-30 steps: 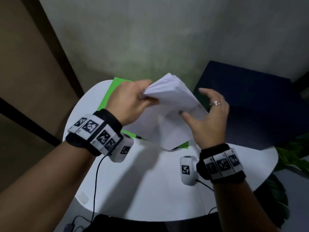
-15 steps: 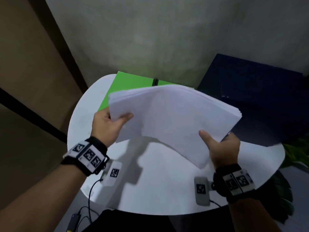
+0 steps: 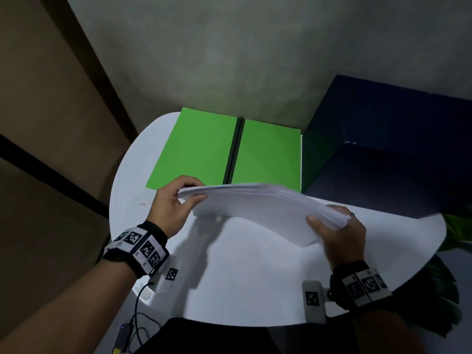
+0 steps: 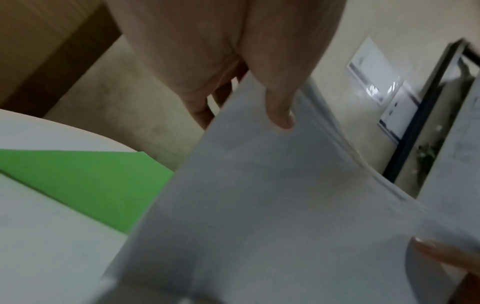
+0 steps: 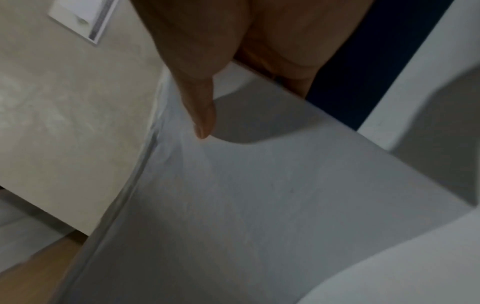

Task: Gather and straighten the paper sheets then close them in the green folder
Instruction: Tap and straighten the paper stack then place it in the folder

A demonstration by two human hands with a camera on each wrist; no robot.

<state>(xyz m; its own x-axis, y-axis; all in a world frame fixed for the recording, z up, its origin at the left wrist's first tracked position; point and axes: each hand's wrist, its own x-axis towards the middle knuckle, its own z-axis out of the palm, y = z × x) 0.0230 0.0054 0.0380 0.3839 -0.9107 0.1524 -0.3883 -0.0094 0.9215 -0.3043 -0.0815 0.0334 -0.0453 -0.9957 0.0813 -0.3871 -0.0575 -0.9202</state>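
Observation:
A thick stack of white paper sheets (image 3: 258,208) hangs above the round white table (image 3: 229,282), nearly level and bowed in the middle. My left hand (image 3: 178,200) pinches its left end, thumb on the near face (image 4: 281,115). My right hand (image 3: 332,228) grips its right end, thumb on the near face (image 5: 202,115) and fingers behind. The green folder (image 3: 199,149) lies open and flat at the table's far side, black spine up the middle, just beyond the stack. The stack (image 4: 259,205) fills both wrist views (image 5: 233,205).
A dark blue box (image 3: 383,149) stands against the table's right rear, next to the folder. Green plant leaves (image 3: 457,231) show past the right edge. Cables (image 3: 138,320) hang at the near left edge. A wall runs close behind.
The stack has tipped from a steep slant to nearly level and come down toward the table. Both hands dropped and moved apart to its ends, uncovering the open folder.

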